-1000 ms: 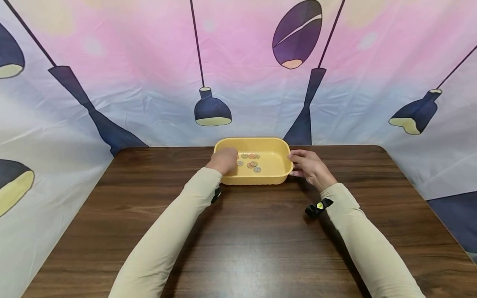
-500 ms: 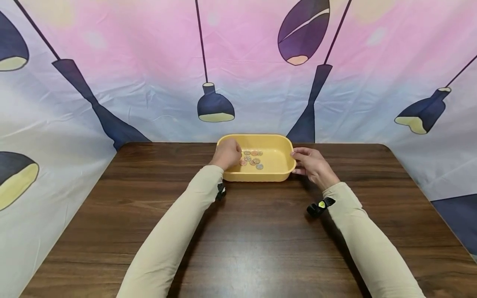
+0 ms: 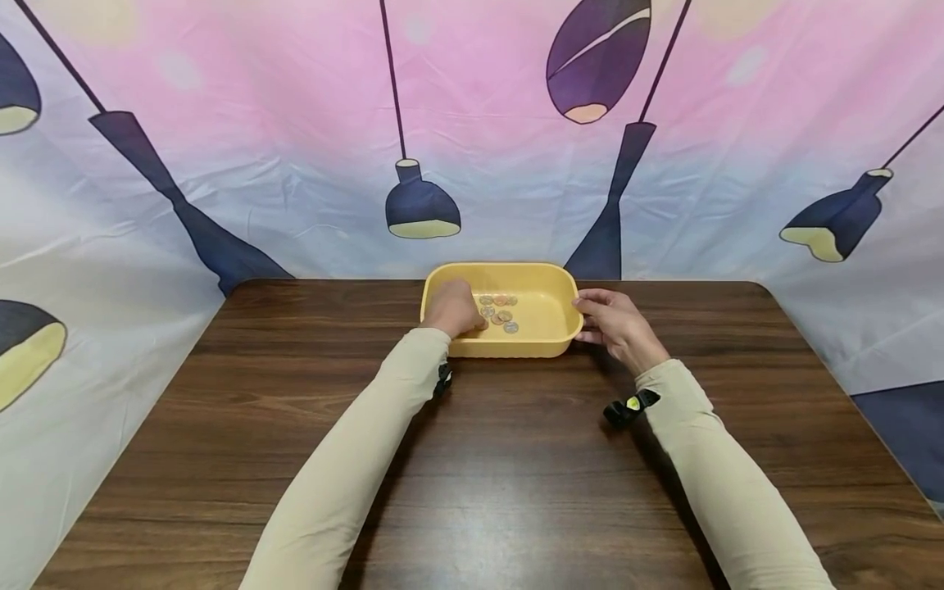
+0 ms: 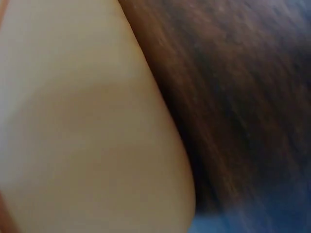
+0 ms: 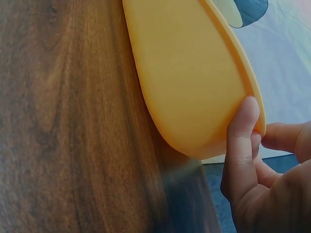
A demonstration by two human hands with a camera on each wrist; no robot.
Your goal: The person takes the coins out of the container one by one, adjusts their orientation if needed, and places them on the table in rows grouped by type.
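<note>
A yellow plastic tub (image 3: 509, 348) stands at the far edge of the table, with several silver and copper coins (image 3: 511, 327) lying flat inside. My left hand (image 3: 452, 310) reaches over the near left side into the tub. Its fingertips are down at the coins, and the back of the hand hides whether a coin is between them. At the tub's right end, my right hand (image 3: 618, 326) pinches the rim between thumb and fingers, also seen in the right wrist view, where the tub's outer wall (image 5: 189, 73) fills the middle. The left wrist view shows only the blurred tub wall (image 4: 92, 116) and wood.
The tub rests on a dark wooden table (image 3: 487, 475). Directly behind the table's back edge hangs a pastel cloth (image 3: 324, 180) printed with lamps. Black straps with small cameras (image 3: 630, 408) sit at the wrists.
My left hand pulled back slightly to the left, baring more coins, then moved right and nearer over a copper coin. My right hand keeps its hold on the rim.
</note>
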